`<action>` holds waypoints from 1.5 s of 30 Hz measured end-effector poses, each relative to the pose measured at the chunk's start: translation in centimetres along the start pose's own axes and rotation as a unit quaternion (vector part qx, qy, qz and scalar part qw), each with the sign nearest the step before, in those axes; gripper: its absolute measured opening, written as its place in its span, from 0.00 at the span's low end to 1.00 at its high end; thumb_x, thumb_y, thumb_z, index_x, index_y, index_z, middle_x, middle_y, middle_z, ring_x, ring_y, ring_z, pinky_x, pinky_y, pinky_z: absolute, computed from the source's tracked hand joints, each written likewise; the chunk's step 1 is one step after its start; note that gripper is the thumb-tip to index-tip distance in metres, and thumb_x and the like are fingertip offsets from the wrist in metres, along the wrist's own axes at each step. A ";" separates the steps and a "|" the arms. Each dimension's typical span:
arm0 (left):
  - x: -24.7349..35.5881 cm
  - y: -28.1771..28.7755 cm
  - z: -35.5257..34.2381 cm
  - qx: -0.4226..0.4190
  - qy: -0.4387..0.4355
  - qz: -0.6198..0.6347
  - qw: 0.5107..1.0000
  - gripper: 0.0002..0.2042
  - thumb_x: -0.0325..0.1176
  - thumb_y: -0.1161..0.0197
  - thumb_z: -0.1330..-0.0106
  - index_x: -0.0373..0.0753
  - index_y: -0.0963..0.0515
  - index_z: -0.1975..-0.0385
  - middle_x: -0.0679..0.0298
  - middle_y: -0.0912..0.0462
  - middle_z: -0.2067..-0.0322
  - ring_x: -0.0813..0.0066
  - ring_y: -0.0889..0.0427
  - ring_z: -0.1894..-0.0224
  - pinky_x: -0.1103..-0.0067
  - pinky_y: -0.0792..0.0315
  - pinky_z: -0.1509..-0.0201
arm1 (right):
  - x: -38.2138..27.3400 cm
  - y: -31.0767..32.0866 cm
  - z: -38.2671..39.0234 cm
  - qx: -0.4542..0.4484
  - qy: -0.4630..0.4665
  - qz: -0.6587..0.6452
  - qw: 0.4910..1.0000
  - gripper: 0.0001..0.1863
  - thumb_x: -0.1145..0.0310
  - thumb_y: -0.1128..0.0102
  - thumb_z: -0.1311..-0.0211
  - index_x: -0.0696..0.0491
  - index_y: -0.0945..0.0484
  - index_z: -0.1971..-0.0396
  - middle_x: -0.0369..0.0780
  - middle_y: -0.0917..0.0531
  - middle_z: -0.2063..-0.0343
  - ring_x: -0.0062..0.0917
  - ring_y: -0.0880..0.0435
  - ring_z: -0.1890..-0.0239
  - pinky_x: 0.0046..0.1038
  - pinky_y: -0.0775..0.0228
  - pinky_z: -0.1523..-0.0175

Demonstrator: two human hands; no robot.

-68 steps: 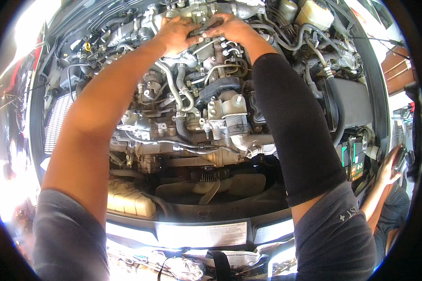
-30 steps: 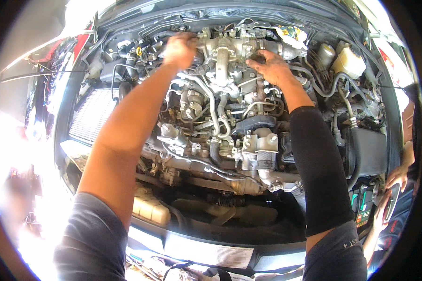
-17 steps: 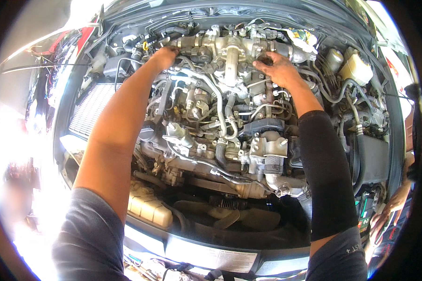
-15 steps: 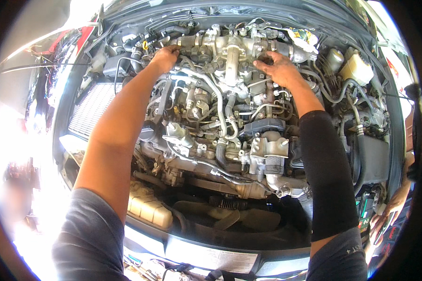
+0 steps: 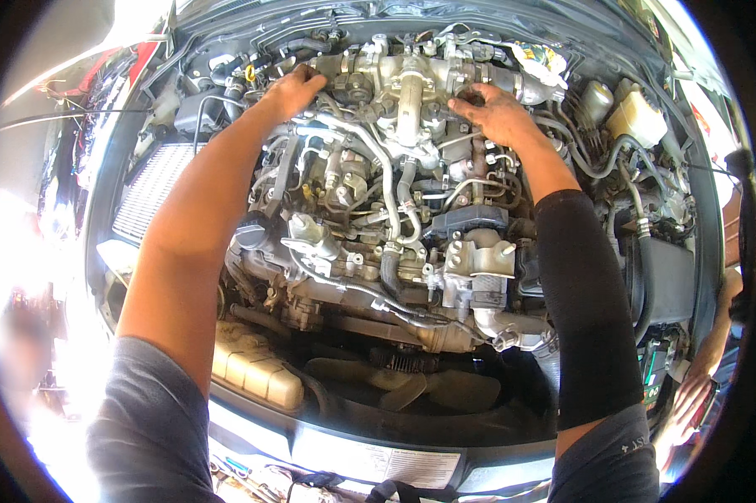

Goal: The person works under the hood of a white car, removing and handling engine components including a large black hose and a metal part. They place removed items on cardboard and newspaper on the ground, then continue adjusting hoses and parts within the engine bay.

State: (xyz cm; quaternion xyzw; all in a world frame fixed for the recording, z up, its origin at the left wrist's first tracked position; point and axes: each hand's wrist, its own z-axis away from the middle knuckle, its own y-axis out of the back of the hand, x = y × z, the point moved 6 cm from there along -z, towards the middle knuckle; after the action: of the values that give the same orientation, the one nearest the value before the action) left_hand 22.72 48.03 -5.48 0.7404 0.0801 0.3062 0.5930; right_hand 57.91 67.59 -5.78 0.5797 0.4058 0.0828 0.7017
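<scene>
Left hand [image 5: 292, 94] and right hand [image 5: 502, 119] flank the manifold [image 5: 411, 74], fingers curled; whether gripping, cannot tell. Step appears to be two-handed handling; next move likely calls for even support.

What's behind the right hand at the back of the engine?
Beyond the right hand, part of a thick pipe shows, with crumpled pale wrapping farther right. Whatever lies directly beneath the hand is covered.

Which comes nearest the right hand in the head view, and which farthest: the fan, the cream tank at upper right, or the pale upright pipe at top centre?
1. Pale pipe: just left of the right hand.
2. Cream tank: to its right.
3. Fan: well below, near the front.
</scene>
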 end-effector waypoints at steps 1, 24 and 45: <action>0.4 -0.2 -0.1 0.012 0.001 -0.026 1.000 0.39 0.63 0.42 0.25 0.33 0.27 0.28 0.37 0.15 0.38 0.40 0.18 0.31 0.58 0.27 0.26 | 0.0 0.0 -0.1 -0.001 0.002 -0.004 1.000 0.49 0.25 0.33 0.34 0.51 0.21 0.28 0.53 0.13 0.36 0.48 0.14 0.34 0.42 0.24 0.28; 2.0 -1.2 0.8 0.012 0.030 -0.084 0.996 0.42 0.65 0.54 0.19 0.26 0.34 0.27 0.36 0.22 0.30 0.40 0.23 0.27 0.58 0.30 0.22 | -0.1 -0.4 -0.6 -0.078 -0.018 0.031 0.996 0.52 0.24 0.40 0.29 0.51 0.29 0.21 0.50 0.25 0.24 0.46 0.27 0.21 0.45 0.34 0.18; 0.6 -1.4 0.2 0.127 -0.033 -0.025 0.991 0.27 0.50 0.52 0.20 0.30 0.26 0.37 0.33 0.16 0.40 0.33 0.19 0.35 0.52 0.27 0.27 | 0.4 -0.6 -1.4 0.020 0.006 0.033 0.999 0.50 0.24 0.32 0.36 0.51 0.20 0.29 0.55 0.13 0.38 0.49 0.14 0.35 0.43 0.23 0.30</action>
State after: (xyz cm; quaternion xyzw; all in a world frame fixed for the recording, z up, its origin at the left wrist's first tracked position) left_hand 23.63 48.55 -6.54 0.8173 0.1172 0.2534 0.5041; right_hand 57.05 68.65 -6.50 0.6063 0.3916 0.1015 0.6847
